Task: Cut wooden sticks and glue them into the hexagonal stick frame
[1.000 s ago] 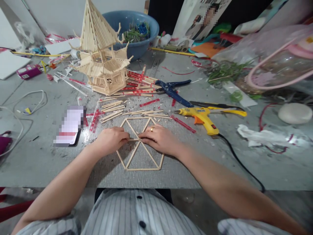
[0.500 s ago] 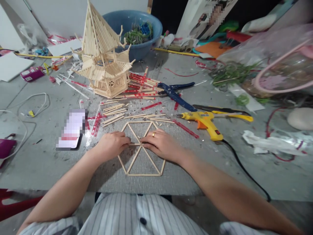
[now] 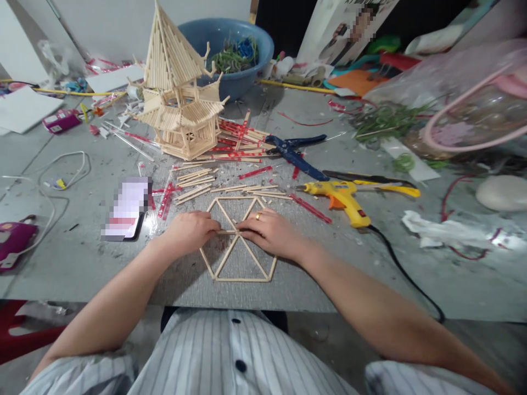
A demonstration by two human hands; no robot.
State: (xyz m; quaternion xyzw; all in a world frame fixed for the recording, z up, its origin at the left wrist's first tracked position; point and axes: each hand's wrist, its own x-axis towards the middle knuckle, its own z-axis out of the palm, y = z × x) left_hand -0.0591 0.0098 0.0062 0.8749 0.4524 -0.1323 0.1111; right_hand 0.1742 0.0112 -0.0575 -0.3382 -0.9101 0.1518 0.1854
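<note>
A hexagonal frame of thin wooden sticks [image 3: 242, 280] lies flat on the table in front of me, with spokes meeting at its centre. My left hand [image 3: 192, 233] is closed at the frame's left side, its fingertips pinching a wooden stick [image 3: 227, 232] that reaches toward the hub. On the opposite side, my right hand [image 3: 274, 229], with a ring on one finger, has its fingertips closed on the sticks at the hub. The palm and fingers hide the right-hand spoke and corner. Loose wooden sticks [image 3: 195, 178] lie just beyond the frame.
A stick-built pagoda model [image 3: 181, 104] stands behind, before a blue basin [image 3: 230, 33]. To the right are blue-handled pliers [image 3: 294, 156], a yellow glue gun [image 3: 343, 200] with a black cord, and a utility knife [image 3: 395, 187]. A phone [image 3: 127, 208] lies left.
The view has shifted slightly, so the table things sit a little higher in the picture. Both hands stay at nearly the same places on the frame.
</note>
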